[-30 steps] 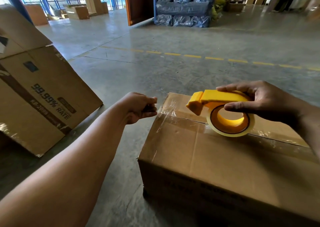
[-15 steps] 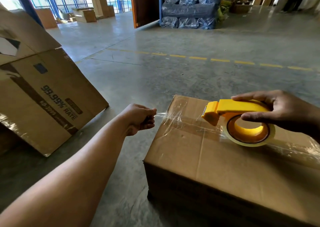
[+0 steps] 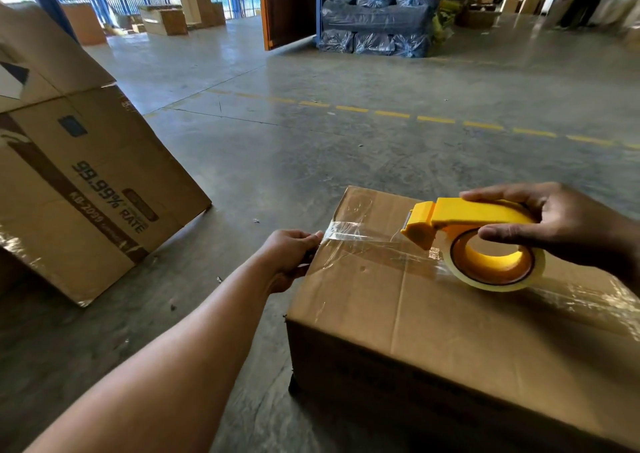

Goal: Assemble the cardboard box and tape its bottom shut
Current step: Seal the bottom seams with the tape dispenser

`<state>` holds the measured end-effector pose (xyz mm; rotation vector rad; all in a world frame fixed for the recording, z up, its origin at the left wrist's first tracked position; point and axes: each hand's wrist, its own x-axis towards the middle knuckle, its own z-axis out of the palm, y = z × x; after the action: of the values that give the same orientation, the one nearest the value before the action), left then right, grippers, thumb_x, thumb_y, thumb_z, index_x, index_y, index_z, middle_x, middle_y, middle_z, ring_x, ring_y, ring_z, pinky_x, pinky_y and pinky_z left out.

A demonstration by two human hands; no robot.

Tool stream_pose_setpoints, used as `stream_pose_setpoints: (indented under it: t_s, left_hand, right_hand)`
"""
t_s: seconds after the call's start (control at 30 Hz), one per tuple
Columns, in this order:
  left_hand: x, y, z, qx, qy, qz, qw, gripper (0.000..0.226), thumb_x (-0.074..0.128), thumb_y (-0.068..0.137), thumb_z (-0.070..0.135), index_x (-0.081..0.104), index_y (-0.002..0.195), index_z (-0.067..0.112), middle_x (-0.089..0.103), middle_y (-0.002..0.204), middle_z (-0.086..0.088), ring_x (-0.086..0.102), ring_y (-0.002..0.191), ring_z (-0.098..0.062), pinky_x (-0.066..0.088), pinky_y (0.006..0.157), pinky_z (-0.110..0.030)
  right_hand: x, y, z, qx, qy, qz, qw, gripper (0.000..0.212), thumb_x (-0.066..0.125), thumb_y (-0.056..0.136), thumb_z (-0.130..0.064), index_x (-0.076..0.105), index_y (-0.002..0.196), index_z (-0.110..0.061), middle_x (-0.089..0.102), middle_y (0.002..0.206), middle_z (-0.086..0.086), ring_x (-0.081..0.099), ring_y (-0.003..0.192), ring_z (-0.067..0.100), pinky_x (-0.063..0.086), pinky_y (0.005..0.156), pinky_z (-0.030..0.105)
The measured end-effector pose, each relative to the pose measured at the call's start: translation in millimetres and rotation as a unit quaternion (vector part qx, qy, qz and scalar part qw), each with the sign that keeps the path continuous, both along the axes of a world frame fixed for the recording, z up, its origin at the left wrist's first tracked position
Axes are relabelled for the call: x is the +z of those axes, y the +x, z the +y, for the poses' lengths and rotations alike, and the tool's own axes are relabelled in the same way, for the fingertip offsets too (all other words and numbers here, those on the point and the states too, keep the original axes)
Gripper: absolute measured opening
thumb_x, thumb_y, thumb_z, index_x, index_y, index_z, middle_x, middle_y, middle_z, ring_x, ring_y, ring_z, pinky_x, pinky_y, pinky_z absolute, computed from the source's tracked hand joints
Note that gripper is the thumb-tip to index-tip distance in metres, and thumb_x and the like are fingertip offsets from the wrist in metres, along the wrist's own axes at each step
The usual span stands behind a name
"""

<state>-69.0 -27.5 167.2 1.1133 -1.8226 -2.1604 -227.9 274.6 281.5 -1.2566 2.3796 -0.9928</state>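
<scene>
A brown cardboard box point(image 3: 433, 321) stands on the concrete floor with its flaps closed on top. Strips of clear tape point(image 3: 367, 239) shine along its seam and over the left end. My right hand point(image 3: 561, 224) grips a yellow tape dispenser point(image 3: 474, 241) whose roll rests on the box top. A stretch of tape runs from the dispenser to the box's left edge. There my left hand point(image 3: 289, 255) pinches the tape end against the upper left edge of the box.
A larger printed cardboard box point(image 3: 86, 189) leans tilted on the floor to the left. A dashed yellow line point(image 3: 398, 115) crosses the floor beyond. Blue wrapped bundles point(image 3: 377, 13) and more cartons point(image 3: 166, 20) stand far back.
My left hand has carried the tape end from the air left of the box onto the box's left edge. The dispenser has slid right along the top, drawing out more tape.
</scene>
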Motion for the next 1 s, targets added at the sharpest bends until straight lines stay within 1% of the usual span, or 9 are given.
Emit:
stream_pose_setpoints:
  t_s: [0.23,0.3,0.37,0.47,0.53,0.6,0.7,0.8,1.0]
  left_hand:
    - [7,-1,7,-0.078,-0.114,-0.061,0.989,0.046,0.055,0.098,0.045,0.065,0.115,0.004,0.06,0.073,-0.003,0.049,0.04,-0.003,0.039,0.035,-0.016]
    - [-3,1,3,-0.101,-0.148,-0.11,0.978,0.067,0.057,0.093,0.055,0.048,0.137,0.006,0.066,0.099,-0.013,0.056,0.056,-0.009,0.044,0.041,-0.021]
    - [-15,1,-3,-0.085,-0.23,-0.134,0.96,0.065,0.058,0.094,0.05,0.039,0.144,0.014,0.06,0.124,-0.016,0.063,0.086,-0.019,0.055,0.065,-0.03]
    - [-1,-4,-2,-0.015,-0.346,0.01,0.938,0.045,0.048,0.1,0.042,0.048,0.139,0.018,0.054,0.138,-0.012,0.055,0.117,-0.021,0.048,0.099,-0.037]
    - [24,-7,9,-0.084,-0.442,0.078,0.89,0.059,0.047,0.097,0.054,0.04,0.146,0.023,0.042,0.151,-0.006,0.045,0.132,-0.019,0.039,0.11,-0.039]
    - [40,-11,29,-0.211,-0.516,0.062,0.828,0.084,0.044,0.088,0.071,0.022,0.156,0.026,0.019,0.164,0.003,0.021,0.148,-0.017,0.024,0.119,-0.042]
    - [39,-16,60,-0.299,-0.576,0.022,0.76,0.106,0.034,0.079,0.085,0.001,0.159,0.024,-0.005,0.166,0.005,-0.011,0.151,-0.013,0.0,0.124,-0.046]
    - [28,-22,70,-0.315,-0.607,0.004,0.73,0.118,0.037,0.074,0.09,-0.003,0.159,0.019,-0.008,0.166,0.001,-0.013,0.151,-0.015,-0.001,0.123,-0.046]
    - [27,-20,68,-0.327,-0.61,-0.013,0.722,0.127,0.047,0.068,0.091,0.001,0.159,0.015,-0.002,0.167,-0.001,-0.008,0.152,-0.015,-0.006,0.121,-0.037]
  right_hand:
    - [2,4,-3,0.002,0.009,0.002,1.0,0.064,0.072,0.05,-0.067,0.063,0.112,-0.053,0.059,0.111,-0.039,0.056,0.102,-0.014,0.042,0.081,0.016]
    - [2,4,-4,0.0,0.014,0.003,1.0,0.065,0.072,0.049,-0.069,0.063,0.112,-0.053,0.059,0.113,-0.039,0.056,0.103,-0.014,0.042,0.083,0.017]
    - [2,3,-4,0.001,0.016,0.007,1.0,0.066,0.071,0.047,-0.072,0.063,0.11,-0.055,0.058,0.112,-0.041,0.055,0.103,-0.016,0.041,0.083,0.016]
    - [3,1,-4,-0.004,0.023,0.0,1.0,0.066,0.072,0.045,-0.073,0.063,0.109,-0.056,0.058,0.111,-0.042,0.055,0.102,-0.017,0.042,0.084,0.017]
    - [7,0,-5,-0.006,0.031,-0.009,0.999,0.068,0.074,0.044,-0.072,0.063,0.109,-0.055,0.06,0.11,-0.039,0.058,0.099,-0.013,0.045,0.082,0.017]
    - [12,3,-6,-0.01,0.037,-0.029,0.999,0.071,0.075,0.041,-0.071,0.064,0.109,-0.054,0.064,0.106,-0.035,0.062,0.093,-0.009,0.048,0.069,0.01]
    - [15,4,-9,-0.009,0.056,-0.035,0.998,0.072,0.076,0.042,-0.069,0.064,0.111,-0.052,0.065,0.108,-0.032,0.061,0.096,-0.008,0.048,0.075,0.011]
    - [15,2,-12,-0.01,0.09,-0.016,0.996,0.072,0.077,0.045,-0.066,0.063,0.114,-0.051,0.064,0.116,-0.028,0.061,0.104,-0.004,0.047,0.094,0.027]
    - [16,4,-7,-0.005,0.113,-0.012,0.993,0.069,0.079,0.05,-0.063,0.062,0.116,-0.052,0.061,0.121,-0.026,0.058,0.109,-0.002,0.045,0.098,0.029]
